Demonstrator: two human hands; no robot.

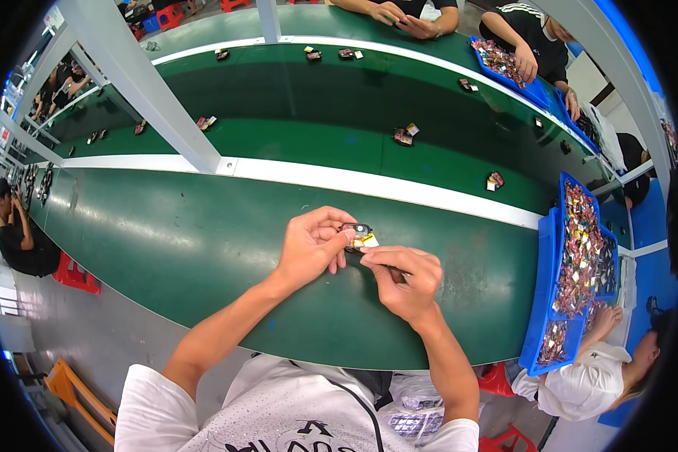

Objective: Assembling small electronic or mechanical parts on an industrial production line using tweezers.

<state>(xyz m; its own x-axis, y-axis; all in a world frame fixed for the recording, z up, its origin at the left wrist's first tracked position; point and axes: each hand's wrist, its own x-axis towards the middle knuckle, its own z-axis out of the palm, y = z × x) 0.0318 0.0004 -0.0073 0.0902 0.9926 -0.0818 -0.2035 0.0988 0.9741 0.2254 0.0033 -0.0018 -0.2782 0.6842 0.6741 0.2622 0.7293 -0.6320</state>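
Over the green table in front of me, my left hand (315,239) is closed round a small black plastic case (348,227). The inside of the case faces up, showing a yellow and white piece (368,240) and a small round pale spot. My right hand (407,277) is pinched at the lower right edge of the case, its fingertips touching or nearly touching the white part. Whatever lies between those fingertips is too small or hidden to name. Both forearms come in from the lower edge, and the fingers cover part of the case.
Past a white rail (301,173), a green conveyor belt (294,98) carries several small dark cases, including one with a yellow label (405,135). Blue bins (544,301) of small colourful parts stand at the right. A grey post (147,83) rises at left. Co-workers sit around.
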